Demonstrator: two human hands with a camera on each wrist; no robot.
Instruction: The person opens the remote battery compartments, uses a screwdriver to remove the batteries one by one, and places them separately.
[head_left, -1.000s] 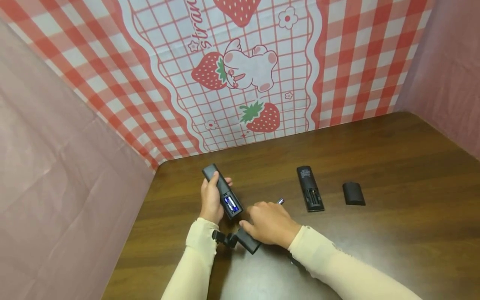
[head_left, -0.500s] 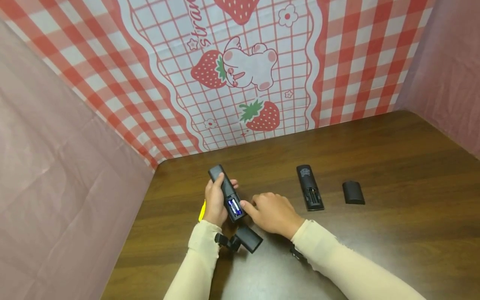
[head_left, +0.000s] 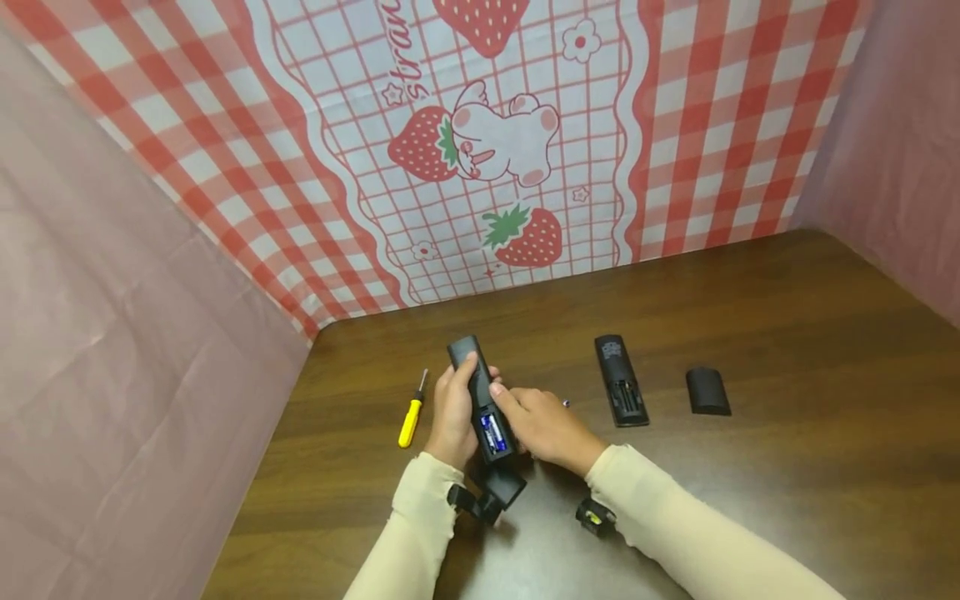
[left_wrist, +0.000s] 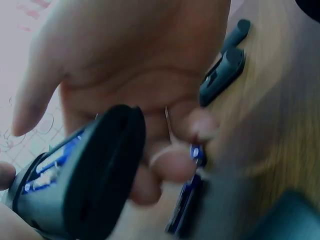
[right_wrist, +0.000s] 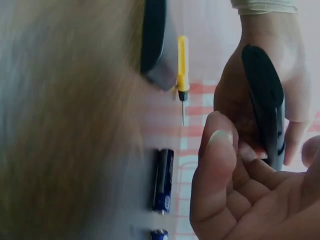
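Note:
My left hand [head_left: 455, 417] grips a black remote control [head_left: 480, 375], with its thumb along the back. The open compartment in its lower end shows blue batteries [head_left: 493, 433] inside. My right hand [head_left: 547, 423] is close against the remote's right side, its thumb overlapping the edge in the head view. In the left wrist view the right thumb [left_wrist: 32, 110] stands apart from the remote, while the loosely bent fingers are partly hidden behind its end. Below the left hand lies a black battery cover [head_left: 504, 485], partly hidden by the wrist camera.
Loose blue batteries [right_wrist: 163, 180] lie on the table by my right hand. A yellow screwdriver [head_left: 410, 421] lies to the left. Farther right are a second remote [head_left: 621, 382] with its battery compartment open and another black cover [head_left: 707, 392]. A patterned cloth [head_left: 510, 150] hangs behind the table.
My left hand has moved right with the remote, bringing the yellow screwdriver into view. My right hand has come up from over the cover to the remote's side.

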